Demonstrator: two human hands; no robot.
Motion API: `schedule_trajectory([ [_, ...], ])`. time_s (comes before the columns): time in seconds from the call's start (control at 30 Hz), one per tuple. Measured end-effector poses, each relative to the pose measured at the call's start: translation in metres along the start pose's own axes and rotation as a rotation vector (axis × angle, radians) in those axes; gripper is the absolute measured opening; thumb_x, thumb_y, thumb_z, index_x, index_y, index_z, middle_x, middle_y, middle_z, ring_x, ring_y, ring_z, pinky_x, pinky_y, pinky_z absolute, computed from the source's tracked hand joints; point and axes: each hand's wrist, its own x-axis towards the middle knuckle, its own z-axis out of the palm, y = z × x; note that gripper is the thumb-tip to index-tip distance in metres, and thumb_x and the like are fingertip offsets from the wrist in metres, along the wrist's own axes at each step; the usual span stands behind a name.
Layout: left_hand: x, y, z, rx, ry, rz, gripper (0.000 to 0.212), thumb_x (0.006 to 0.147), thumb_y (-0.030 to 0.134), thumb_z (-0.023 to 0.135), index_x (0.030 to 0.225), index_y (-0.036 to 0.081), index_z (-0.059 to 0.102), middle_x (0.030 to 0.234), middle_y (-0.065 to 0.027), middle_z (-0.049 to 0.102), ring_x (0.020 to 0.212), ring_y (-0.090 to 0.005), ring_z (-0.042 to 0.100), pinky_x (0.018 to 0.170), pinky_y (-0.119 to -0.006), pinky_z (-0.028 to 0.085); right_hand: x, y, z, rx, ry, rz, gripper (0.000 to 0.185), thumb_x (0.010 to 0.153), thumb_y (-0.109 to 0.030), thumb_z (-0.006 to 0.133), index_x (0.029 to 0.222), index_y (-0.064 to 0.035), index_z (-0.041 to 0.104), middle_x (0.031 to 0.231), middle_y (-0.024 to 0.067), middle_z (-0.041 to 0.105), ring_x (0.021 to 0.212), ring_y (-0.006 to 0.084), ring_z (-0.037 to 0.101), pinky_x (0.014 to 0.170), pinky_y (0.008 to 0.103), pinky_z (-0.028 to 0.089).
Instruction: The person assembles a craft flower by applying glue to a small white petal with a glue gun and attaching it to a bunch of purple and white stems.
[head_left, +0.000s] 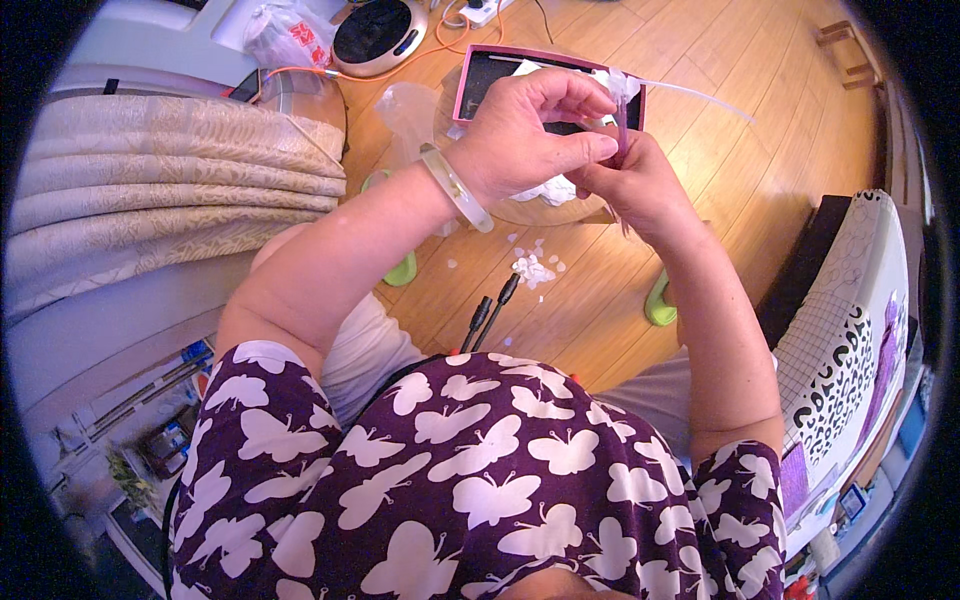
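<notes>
My left hand (525, 139), with a pale bangle (456, 187) at the wrist, is raised over a small round stool (517, 214). Its thumb and fingers are at a thin purple strip (622, 127). My right hand (637, 184) pinches the lower part of that strip, just beside my left thumb. A whitish translucent bunch (621, 86) sits at the strip's top, and a thin white strand (701, 97) reaches out to the right from it. Under the hands, a pink-edged box (555, 52) with a black inside and white crumpled pieces (551, 191) rest on the stool.
Small white petal-like pieces (534, 270) lie on the wooden floor near two black cable connectors (495, 300). Green slippers (660, 300) are on the floor. A patterned sofa cover (172, 165) is at left, a round black-topped device (379, 34) beyond, with an orange cable (397, 73).
</notes>
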Motion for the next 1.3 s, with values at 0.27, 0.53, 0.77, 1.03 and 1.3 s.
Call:
schedule_trajectory([
  [0.27,0.003,0.0,0.004,0.095,0.062,-0.054,0.009,0.076,0.005,0.059,0.082,-0.001,0.056,0.082,-0.0056,0.058,0.075,-0.0128,0.056,0.07,-0.026,0.047,0.002,-0.001,0.004,-0.008,0.047,0.009,0.011,0.07,-0.012,0.06,0.071,-0.0012,0.057,0.061,0.0009,0.054,0.054,0.0069,0.048,0.046,0.0201,0.036],
  [0.53,0.005,0.002,0.004,0.013,0.062,-0.126,0.009,0.078,0.008,0.056,0.079,-0.002,0.057,0.077,-0.0057,0.059,0.071,-0.0112,0.056,0.066,-0.024,0.047,0.007,0.008,0.003,0.028,0.035,0.02,0.014,0.074,-0.013,0.06,0.071,0.0003,0.056,0.063,0.0013,0.054,0.058,0.0083,0.049,0.053,0.0208,0.039],
  [0.77,0.006,0.002,0.004,0.052,0.116,-0.074,0.008,0.079,0.006,0.055,0.077,-0.001,0.057,0.077,-0.0047,0.058,0.067,-0.011,0.055,0.063,-0.023,0.045,0.009,0.012,0.0,0.014,0.027,0.011,0.013,0.075,-0.012,0.059,0.07,-0.0008,0.055,0.062,0.0003,0.053,0.057,0.0074,0.048,0.053,0.0205,0.039],
  [1.03,0.006,0.001,0.004,0.092,0.089,-0.087,0.012,0.075,0.006,0.059,0.083,-0.003,0.055,0.081,-0.0072,0.059,0.072,-0.0128,0.057,0.067,-0.024,0.047,0.003,-0.006,0.005,-0.086,0.107,0.068,0.013,0.075,-0.011,0.057,0.068,0.0002,0.054,0.059,0.0033,0.054,0.052,0.009,0.049,0.048,0.0226,0.039],
  [1.3,0.008,-0.004,0.003,0.179,0.114,-0.051,0.014,0.072,0.004,0.062,0.084,-0.002,0.055,0.083,-0.0076,0.058,0.077,-0.0135,0.057,0.071,-0.025,0.047,0.005,0.001,0.005,-0.087,0.1,0.075,0.014,0.073,-0.012,0.059,0.073,0.001,0.056,0.063,0.0031,0.055,0.056,0.0088,0.05,0.052,0.0216,0.04],
])
